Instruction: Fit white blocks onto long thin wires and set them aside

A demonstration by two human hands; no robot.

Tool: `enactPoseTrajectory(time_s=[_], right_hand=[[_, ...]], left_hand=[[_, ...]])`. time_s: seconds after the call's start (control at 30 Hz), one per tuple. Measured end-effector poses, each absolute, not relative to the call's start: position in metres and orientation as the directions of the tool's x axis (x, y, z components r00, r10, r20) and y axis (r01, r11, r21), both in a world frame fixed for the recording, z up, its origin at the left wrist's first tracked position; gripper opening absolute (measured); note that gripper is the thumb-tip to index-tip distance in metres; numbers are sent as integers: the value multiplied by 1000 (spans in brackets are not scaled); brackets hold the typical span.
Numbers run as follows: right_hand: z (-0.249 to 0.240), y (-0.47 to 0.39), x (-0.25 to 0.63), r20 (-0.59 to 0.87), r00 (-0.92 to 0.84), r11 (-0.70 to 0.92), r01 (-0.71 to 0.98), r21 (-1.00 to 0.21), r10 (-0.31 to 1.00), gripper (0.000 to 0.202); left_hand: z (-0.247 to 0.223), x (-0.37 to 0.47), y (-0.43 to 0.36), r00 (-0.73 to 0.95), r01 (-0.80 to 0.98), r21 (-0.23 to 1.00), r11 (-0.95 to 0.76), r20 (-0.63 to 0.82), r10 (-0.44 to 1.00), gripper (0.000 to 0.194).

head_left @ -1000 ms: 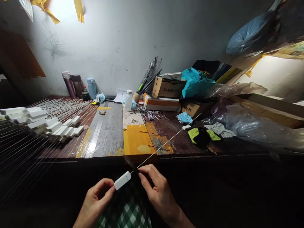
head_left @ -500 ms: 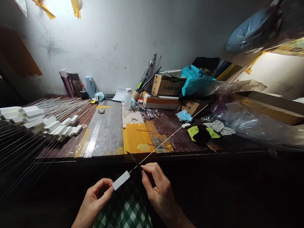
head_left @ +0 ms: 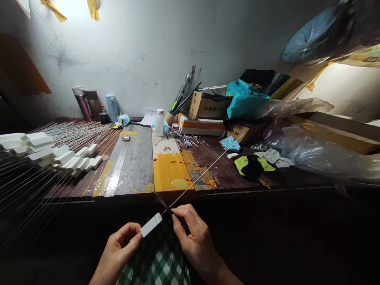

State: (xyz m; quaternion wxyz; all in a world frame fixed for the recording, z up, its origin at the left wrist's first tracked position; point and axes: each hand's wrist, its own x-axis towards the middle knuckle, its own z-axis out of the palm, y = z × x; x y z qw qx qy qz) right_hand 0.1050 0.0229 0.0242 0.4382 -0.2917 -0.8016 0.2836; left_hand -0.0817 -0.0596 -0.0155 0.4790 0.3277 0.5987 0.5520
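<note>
Between thumb and fingertips, my left hand (head_left: 121, 245) pinches the lower end of a small white rectangular block (head_left: 151, 225). A long thin pale rod (head_left: 196, 180) runs from the block's other end up and to the right, over the table edge. My right hand (head_left: 192, 235) is closed on a slim dark pointed tool (head_left: 162, 201), whose exact kind I cannot make out. The tool lies across the rod close to the block, its tip pointing up and left. Both hands are in front of the table, above a green and white checked cloth (head_left: 163, 265).
Many white blocks on thin rods (head_left: 63, 154) lie at the left, rods jutting past the table edge. A steel ruler (head_left: 116, 174), a yellow glue-like puddle (head_left: 179, 183), a white bottle (head_left: 159, 123), cartons (head_left: 209, 106) and a black-and-yellow cloth (head_left: 253, 166) are on the table.
My right hand and the dark tool have shifted slightly left, nearer the block. The rod's far end has swung left. My left hand stays about where it was.
</note>
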Motion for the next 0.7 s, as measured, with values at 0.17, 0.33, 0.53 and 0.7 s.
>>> enactPoseTrajectory(time_s=[0.17,0.33,0.53,0.7], right_hand=[[21,20,102,514,-493,668,206,-715,702,18],[21,18,99,510,-499,665,198,-720,701,17],[22,18,97,474,-513,639,207,-741,716,17],[17,17,95,464,-527,640,217,-737,712,17]], left_hand=[[-20,-86,-59,-289,-144,973,180,-215,933,33],[-21,-87,-59,-302,-155,972,175,-215,929,33],[-18,-88,-59,-260,-147,966,213,-246,934,32],[-20,-89,-60,-267,-144,968,207,-240,933,33]])
